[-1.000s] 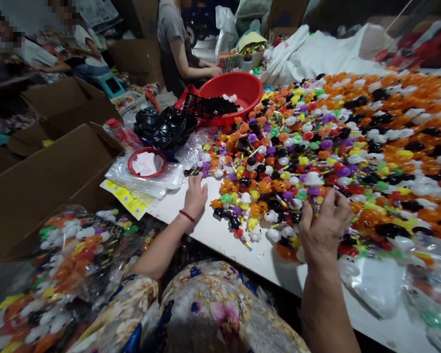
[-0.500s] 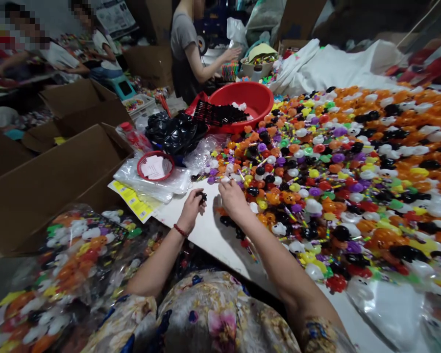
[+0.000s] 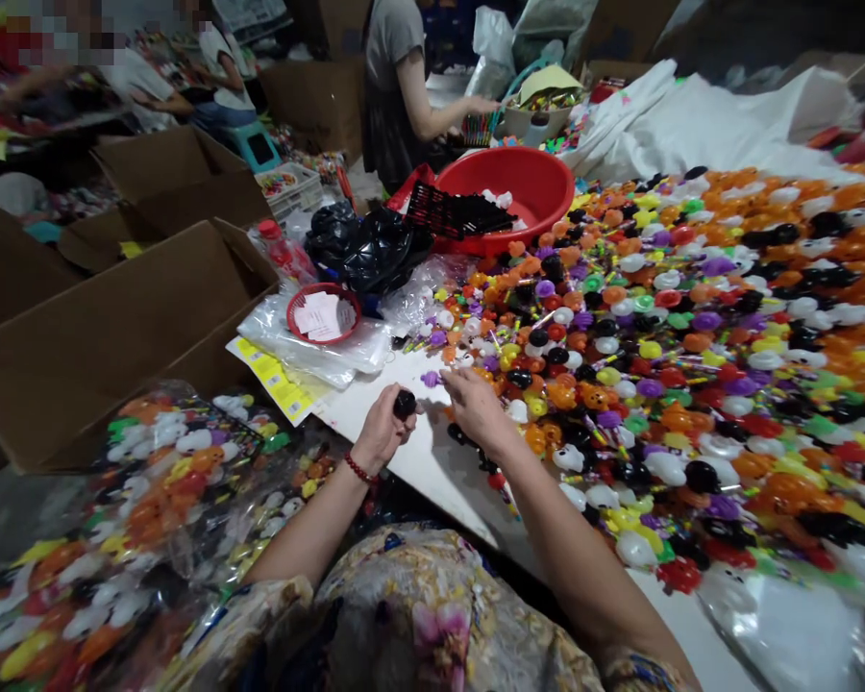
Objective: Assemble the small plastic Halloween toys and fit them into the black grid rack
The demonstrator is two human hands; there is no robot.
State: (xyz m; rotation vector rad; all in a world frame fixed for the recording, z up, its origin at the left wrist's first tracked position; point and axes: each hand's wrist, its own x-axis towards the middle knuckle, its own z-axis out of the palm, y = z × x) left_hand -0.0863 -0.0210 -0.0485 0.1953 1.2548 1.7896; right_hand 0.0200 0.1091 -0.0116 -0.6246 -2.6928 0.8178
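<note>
My left hand (image 3: 383, 428), with a red bead bracelet at the wrist, is closed around a small black round-topped piece (image 3: 405, 404) above the white table edge. To its right, my right hand (image 3: 478, 411) pinches a small purple-headed piece (image 3: 431, 379) that sticks out past the fingertips toward the left; its lower part is hidden. The two hands are apart. Beside my right hand spreads a large heap of small plastic toys (image 3: 649, 350) in orange, white, black, purple, yellow, red and green, many with striped stems.
A red basin (image 3: 548, 183) holds black racks behind the heap. A red basket (image 3: 357, 312) with paper slips sits on clear bags (image 3: 259, 322). Left are an open cardboard box (image 3: 115, 336) and bagged toys (image 3: 165, 490). A co-worker (image 3: 396, 86) stands beyond; others sit far left.
My right hand has drawn back from the heap's edge with the purple-headed piece at its fingertips. The black piece in my left hand has turned its round top into sight. The view has shifted slightly.
</note>
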